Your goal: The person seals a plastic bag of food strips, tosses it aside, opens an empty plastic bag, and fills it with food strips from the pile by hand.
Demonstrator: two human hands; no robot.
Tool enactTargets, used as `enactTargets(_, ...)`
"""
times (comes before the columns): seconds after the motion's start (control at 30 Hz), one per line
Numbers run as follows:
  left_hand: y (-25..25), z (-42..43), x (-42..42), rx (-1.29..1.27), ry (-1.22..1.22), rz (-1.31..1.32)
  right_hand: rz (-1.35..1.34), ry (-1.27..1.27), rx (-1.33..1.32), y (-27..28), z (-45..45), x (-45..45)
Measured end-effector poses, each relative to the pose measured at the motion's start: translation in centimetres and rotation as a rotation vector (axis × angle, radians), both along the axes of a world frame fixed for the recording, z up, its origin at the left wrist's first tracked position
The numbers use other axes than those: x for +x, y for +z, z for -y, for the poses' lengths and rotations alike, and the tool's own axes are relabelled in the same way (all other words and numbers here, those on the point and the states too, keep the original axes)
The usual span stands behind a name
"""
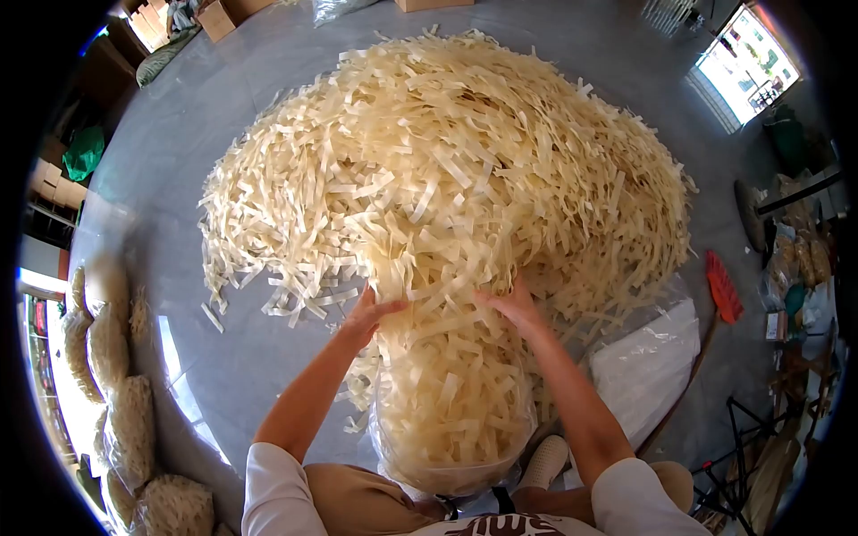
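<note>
A large heap of pale yellow flat strips (465, 152) lies on the grey floor. In front of my body, a clear plastic bag (451, 420) is filled with the same strips, and its top meets the near edge of the heap. My left hand (371, 314) presses on the strips at the left of the bag's mouth, thumb pointing inward and fingers partly buried. At the right side my right hand (514, 308) does likewise, its thumb and fingers apart. Between the two hands lies a loose mass of strips.
Filled clear bags (130, 429) line the left side. Flat clear plastic (648, 366) lies at the right, beside a red broom or rake head (722, 286) on a long handle. Cardboard boxes (217, 20) stand at the back. A black metal frame (737, 456) is at the lower right.
</note>
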State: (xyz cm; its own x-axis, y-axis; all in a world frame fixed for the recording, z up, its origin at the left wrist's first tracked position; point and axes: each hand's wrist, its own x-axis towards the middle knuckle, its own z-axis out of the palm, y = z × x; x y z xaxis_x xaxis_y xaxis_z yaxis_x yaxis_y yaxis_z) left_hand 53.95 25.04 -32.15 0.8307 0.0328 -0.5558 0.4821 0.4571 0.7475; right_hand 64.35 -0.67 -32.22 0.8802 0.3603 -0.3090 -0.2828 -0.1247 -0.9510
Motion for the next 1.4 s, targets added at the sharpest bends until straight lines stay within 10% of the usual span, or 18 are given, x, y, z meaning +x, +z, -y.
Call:
enactTargets(0.73,17.5,5.4,0.9,0.14,-0.049,0.215,-0.09,0.287,0.128,13.9,0.5,0.5)
enactTargets(1.1,11.3,12.7,-9.8,-0.095,0.008,-0.263,-0.489,0.419,0.216,5.9,6.4,-8.0)
enactTargets(1.4,10.4,13.7,-15.4,0.564,-0.267,-0.325,-0.155,0.607,-0.03,7.0,6.2,-10.6)
